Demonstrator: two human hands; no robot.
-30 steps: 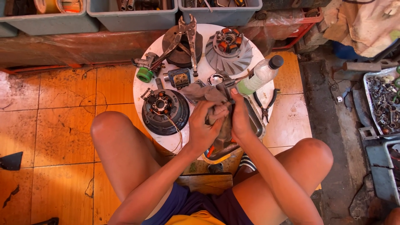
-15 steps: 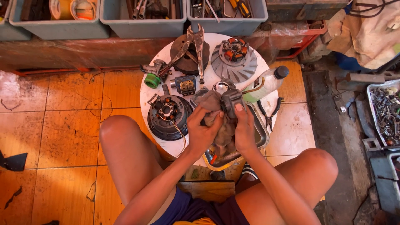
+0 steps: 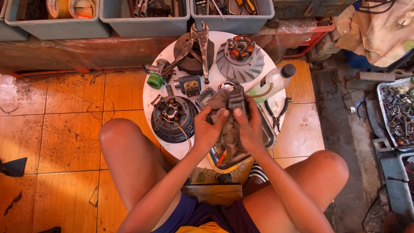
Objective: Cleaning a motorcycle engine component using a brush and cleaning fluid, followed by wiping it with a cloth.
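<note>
At frame centre, we see a small dark metal part (image 3: 236,100) wrapped in a grey, grimy rag (image 3: 225,125), above a steel tray (image 3: 268,131). The left hand (image 3: 208,129) and right hand (image 3: 250,127) both clasp rag and part, fingers curled.

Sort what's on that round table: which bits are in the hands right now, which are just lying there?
In hand:
left hand and right hand, gripping a grey rag around a small dark metal part
metal tray beneath them

Lying about:
stator plate
locking pliers
finned fan rotor
plastic bottle
black-handled pliers
green cap
</note>
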